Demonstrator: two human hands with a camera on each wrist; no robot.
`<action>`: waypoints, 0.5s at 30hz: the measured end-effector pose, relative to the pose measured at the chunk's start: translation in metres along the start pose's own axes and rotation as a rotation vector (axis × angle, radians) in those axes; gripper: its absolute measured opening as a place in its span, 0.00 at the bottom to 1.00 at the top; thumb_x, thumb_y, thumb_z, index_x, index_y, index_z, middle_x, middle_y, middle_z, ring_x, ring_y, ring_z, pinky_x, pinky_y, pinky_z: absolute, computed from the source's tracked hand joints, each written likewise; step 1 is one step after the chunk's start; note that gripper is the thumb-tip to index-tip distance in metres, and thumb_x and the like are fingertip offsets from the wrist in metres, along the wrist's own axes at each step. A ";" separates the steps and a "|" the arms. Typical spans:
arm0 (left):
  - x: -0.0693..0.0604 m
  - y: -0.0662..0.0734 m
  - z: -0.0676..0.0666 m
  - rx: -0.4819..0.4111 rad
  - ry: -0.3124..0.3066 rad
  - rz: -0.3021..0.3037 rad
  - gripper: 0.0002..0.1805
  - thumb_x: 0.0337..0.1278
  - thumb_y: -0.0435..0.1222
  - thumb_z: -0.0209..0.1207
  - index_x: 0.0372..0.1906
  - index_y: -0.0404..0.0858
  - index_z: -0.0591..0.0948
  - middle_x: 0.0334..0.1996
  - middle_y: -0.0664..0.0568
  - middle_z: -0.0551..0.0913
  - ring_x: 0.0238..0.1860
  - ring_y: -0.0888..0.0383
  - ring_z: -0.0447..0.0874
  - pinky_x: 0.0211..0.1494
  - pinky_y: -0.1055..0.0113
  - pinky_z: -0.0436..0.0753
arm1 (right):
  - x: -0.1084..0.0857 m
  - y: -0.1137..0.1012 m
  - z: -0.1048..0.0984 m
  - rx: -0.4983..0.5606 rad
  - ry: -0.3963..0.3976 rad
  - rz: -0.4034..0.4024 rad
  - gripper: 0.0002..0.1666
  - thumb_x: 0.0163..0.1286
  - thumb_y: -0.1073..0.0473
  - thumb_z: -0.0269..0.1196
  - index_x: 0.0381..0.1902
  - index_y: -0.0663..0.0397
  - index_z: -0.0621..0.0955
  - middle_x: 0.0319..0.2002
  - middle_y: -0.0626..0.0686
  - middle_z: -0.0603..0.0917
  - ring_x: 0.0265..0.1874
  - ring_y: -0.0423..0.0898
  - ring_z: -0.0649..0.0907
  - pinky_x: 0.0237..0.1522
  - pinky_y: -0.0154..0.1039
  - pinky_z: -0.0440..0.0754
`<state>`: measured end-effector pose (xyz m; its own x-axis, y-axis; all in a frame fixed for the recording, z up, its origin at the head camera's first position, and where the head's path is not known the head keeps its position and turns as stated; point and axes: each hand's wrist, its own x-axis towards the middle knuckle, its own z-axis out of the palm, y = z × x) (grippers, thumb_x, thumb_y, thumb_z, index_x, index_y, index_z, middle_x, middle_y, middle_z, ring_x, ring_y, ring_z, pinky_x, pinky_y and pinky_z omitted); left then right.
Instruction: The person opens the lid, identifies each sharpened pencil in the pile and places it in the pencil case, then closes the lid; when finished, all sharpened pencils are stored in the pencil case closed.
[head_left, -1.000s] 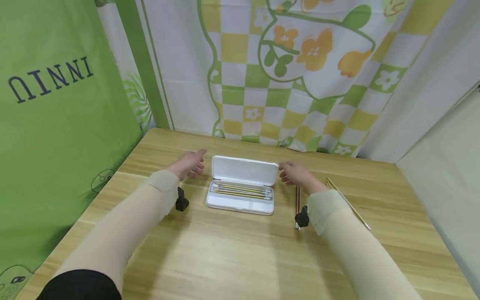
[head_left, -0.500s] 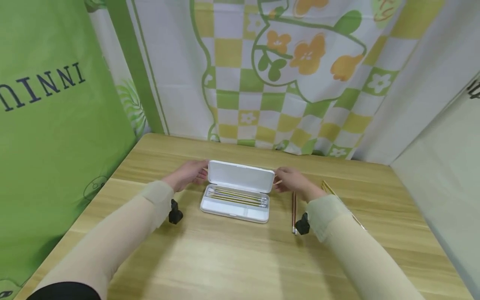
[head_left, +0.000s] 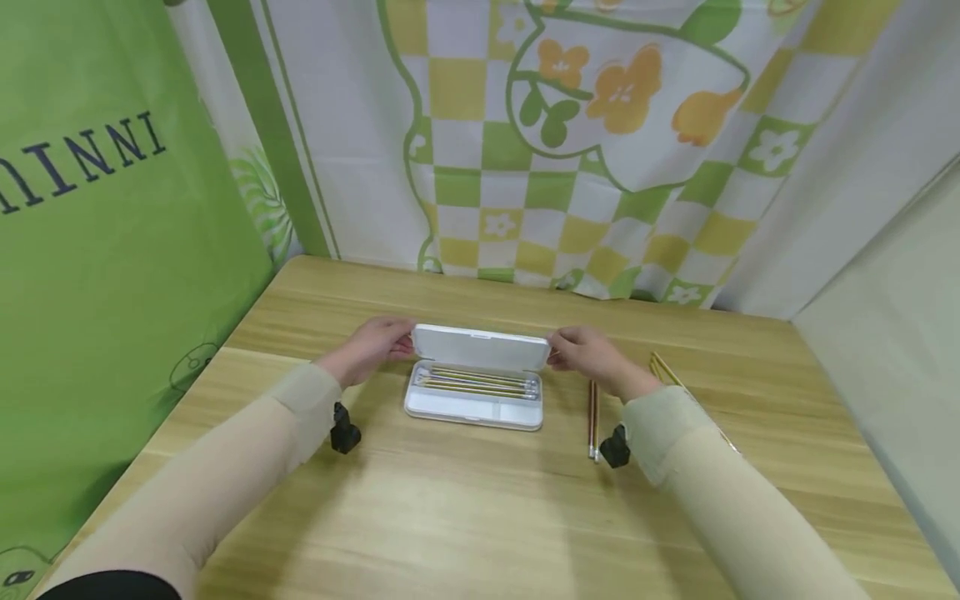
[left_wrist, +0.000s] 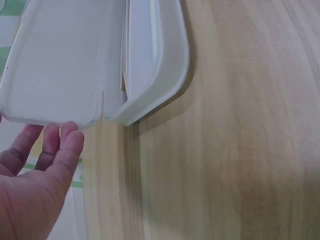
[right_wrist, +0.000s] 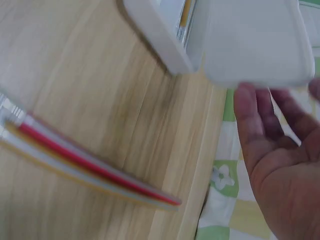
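A white pencil case (head_left: 453,407) lies in the middle of the table, its hinged lid (head_left: 480,348) raised and tilted a little forward. Several gold and silver pencils (head_left: 476,382) lie side by side in its back compartment. My left hand (head_left: 372,342) holds the lid's left end; in the left wrist view the fingertips (left_wrist: 73,137) meet the lid's edge. At the lid's right end my right hand (head_left: 591,356) holds it likewise, fingertips (right_wrist: 246,92) at the edge and the thumb partly cut off by the frame. How firmly each thumb presses is hidden.
Red and brown pencils (head_left: 593,421) lie on the wooden table (head_left: 450,517) beneath the right wrist. Farther right are gold pencils (head_left: 667,367), partly behind the sleeve. A checked curtain (head_left: 555,192) hangs along the back edge, a green cloth (head_left: 112,317) on the left.
Both hands have come inward from beside the case to the ends of the lid. The lid has tipped slightly forward in the last half second.
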<state>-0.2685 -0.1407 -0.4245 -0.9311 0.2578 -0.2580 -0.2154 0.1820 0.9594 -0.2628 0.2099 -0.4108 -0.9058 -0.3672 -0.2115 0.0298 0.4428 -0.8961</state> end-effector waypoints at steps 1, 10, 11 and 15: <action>-0.001 -0.001 -0.001 0.004 -0.004 0.008 0.25 0.84 0.36 0.45 0.66 0.15 0.67 0.46 0.40 0.76 0.51 0.48 0.79 0.72 0.49 0.73 | -0.003 0.000 -0.002 -0.037 -0.016 0.001 0.23 0.85 0.58 0.50 0.54 0.79 0.77 0.46 0.66 0.84 0.50 0.61 0.84 0.59 0.52 0.82; -0.017 -0.020 0.003 0.296 0.047 0.091 0.23 0.80 0.39 0.53 0.67 0.26 0.75 0.64 0.34 0.78 0.65 0.39 0.76 0.70 0.47 0.73 | -0.015 0.005 0.001 -0.432 -0.031 -0.066 0.26 0.72 0.46 0.69 0.55 0.62 0.84 0.49 0.55 0.87 0.48 0.52 0.85 0.53 0.50 0.84; -0.018 -0.022 0.004 0.328 0.053 0.100 0.23 0.79 0.39 0.54 0.67 0.27 0.76 0.63 0.34 0.79 0.64 0.40 0.77 0.69 0.47 0.74 | -0.016 0.004 0.003 -0.445 -0.032 -0.066 0.27 0.71 0.46 0.70 0.56 0.63 0.84 0.51 0.57 0.87 0.50 0.53 0.85 0.53 0.50 0.84; -0.018 -0.028 0.012 0.424 0.074 0.126 0.23 0.76 0.37 0.58 0.65 0.26 0.77 0.60 0.34 0.81 0.60 0.41 0.80 0.66 0.49 0.78 | -0.018 0.003 0.008 -0.480 -0.042 -0.016 0.35 0.68 0.49 0.73 0.66 0.64 0.78 0.63 0.62 0.81 0.55 0.56 0.85 0.55 0.52 0.84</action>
<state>-0.2417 -0.1390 -0.4484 -0.9641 0.2372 -0.1190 0.0258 0.5301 0.8475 -0.2432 0.2117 -0.4128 -0.8866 -0.4051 -0.2235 -0.1913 0.7609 -0.6200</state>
